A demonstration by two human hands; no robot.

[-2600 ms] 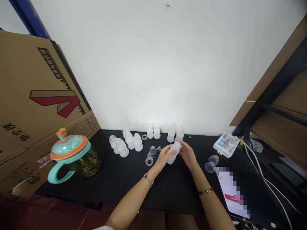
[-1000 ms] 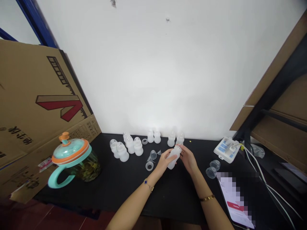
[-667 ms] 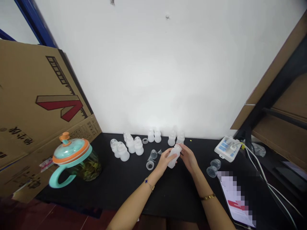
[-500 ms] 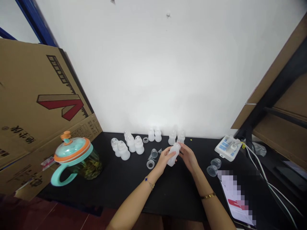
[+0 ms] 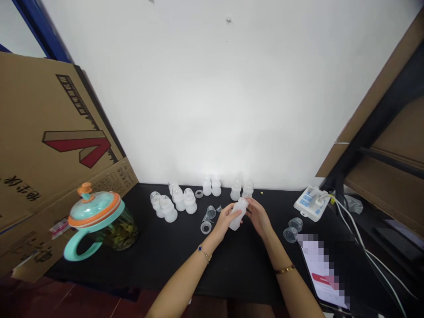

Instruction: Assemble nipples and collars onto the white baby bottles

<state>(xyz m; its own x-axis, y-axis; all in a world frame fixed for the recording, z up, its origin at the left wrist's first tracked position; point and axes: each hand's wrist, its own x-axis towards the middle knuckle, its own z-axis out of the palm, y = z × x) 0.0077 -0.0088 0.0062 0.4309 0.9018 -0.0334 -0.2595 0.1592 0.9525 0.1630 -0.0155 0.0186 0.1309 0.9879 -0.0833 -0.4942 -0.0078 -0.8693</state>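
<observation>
While both hands meet over the middle of the black table, the left hand wraps the body of a small translucent bottle, tilted with its neck up and away, and the right hand pinches at that neck, fingertips closed on something too small to make out. Finished-looking bottles stand in a cluster at back left and in two pairs along the wall, so much of the assembly seems done. Loose parts remain: a ring and a clear cap just left of the left hand, and two clear caps to the right, near a power strip.
</observation>
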